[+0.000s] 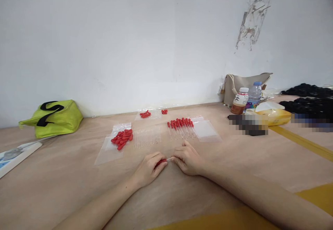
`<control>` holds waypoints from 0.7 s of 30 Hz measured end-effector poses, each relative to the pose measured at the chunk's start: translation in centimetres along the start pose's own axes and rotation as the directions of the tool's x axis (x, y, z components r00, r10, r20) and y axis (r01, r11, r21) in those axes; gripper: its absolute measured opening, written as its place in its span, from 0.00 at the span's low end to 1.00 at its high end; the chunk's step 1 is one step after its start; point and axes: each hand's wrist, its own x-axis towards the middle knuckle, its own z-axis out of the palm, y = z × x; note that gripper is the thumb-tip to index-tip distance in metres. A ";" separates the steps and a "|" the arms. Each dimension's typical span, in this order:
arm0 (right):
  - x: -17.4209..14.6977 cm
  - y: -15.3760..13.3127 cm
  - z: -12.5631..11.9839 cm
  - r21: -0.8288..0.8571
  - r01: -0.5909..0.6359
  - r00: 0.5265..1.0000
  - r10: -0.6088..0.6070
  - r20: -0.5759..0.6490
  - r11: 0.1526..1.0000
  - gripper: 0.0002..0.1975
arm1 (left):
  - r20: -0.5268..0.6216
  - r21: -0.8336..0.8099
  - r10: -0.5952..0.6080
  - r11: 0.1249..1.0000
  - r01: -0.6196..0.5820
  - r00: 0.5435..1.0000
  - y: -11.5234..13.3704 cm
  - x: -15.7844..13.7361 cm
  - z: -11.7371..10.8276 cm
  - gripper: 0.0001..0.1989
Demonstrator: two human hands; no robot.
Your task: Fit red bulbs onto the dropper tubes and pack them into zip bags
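Pinched in my left hand (pixel 149 168) is a red rubber dropper bulb (pixel 162 161), partly covered by the fingers. My right hand (pixel 189 159) is closed on a clear glass dropper tube (pixel 168 159), whose end meets the mouth of the bulb. Beyond my left hand, a heap of red bulbs (pixel 121 139) lies on a clear plastic bag (pixel 107 153). A row of bare glass tubes (pixel 147 137) lies to the right of that heap. Just past my right hand are several droppers (pixel 181 124), tubes with red bulbs on, side by side.
Near the wall, a clear bag (pixel 155 115) has more red bulbs and tubes. Another flat bag (pixel 208 131) lies right of the droppers. A lime-green bag (pixel 58 119) stands at left; bottles (pixel 239 101), a yellow tissue pack (pixel 282 118) and a beige bag (pixel 230 84) stand at right.
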 end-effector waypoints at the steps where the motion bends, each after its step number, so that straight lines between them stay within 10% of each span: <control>1: 0.1 0.0 -0.2 -0.018 0.004 1.000 -0.004 -0.001 1.000 0.12 | -0.007 0.012 0.005 1.000 -0.005 1.000 -0.2 0.0 -0.1 0.11; 7: 0.2 0.0 -1.3 -0.153 0.046 0.998 -0.041 0.037 0.987 0.10 | -0.083 0.019 0.005 1.000 -0.003 0.997 -1.6 -0.5 -0.7 0.11; 10: 0.1 0.9 -1.7 -0.106 -0.134 0.991 0.136 0.004 0.985 0.10 | -0.144 -0.001 -0.166 0.986 0.168 0.975 -2.2 -0.8 -0.6 0.17; 15: 2.3 4.1 -1.7 0.138 -0.597 0.795 0.606 -0.038 0.791 0.12 | -0.053 0.047 -0.190 0.980 0.192 0.980 -2.3 -0.5 -0.3 0.08; 21: 7.1 5.4 0.3 0.010 -0.773 0.632 0.771 -0.081 0.635 0.16 | -0.019 0.048 -0.159 0.986 0.159 0.987 -2.0 -0.4 -0.6 0.08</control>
